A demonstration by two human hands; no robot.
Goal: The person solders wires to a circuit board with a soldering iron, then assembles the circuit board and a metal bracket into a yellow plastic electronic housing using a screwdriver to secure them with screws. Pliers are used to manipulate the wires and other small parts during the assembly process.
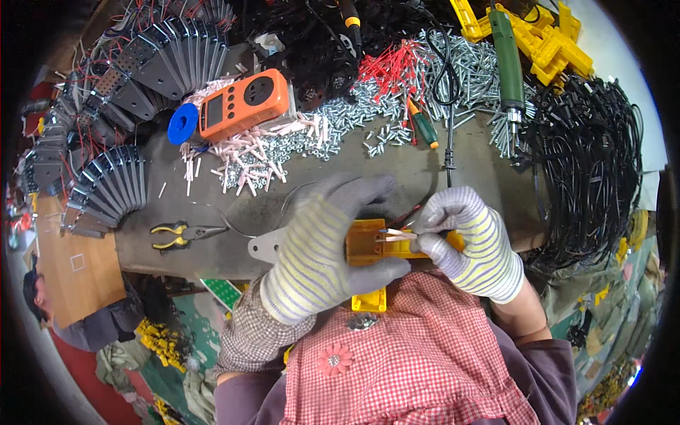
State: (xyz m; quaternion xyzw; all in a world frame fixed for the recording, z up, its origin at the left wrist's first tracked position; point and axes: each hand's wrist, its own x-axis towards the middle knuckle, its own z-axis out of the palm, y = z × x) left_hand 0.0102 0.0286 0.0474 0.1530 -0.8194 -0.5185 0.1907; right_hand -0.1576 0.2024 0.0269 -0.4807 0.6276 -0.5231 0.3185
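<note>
Both my hands wear white gloves with yellow and grey stripes and grey fingers. My left hand is slightly blurred, its thumb and fingers spread either side of a yellow plastic housing. A grey metal plate with holes sticks out from under that hand; whether the palm touches it is hidden. My right hand is closed, thumb and forefinger pinching thin wires with white sleeves over the housing. More of the yellow plastic shows below the right fingers. A smaller yellow block lies nearer my apron.
Yellow-handled pliers lie at left. Beyond sit an orange meter, a blue spool, piled screws, a small screwdriver and a green power screwdriver. Black cables heap at right; stacked metal plates stand left.
</note>
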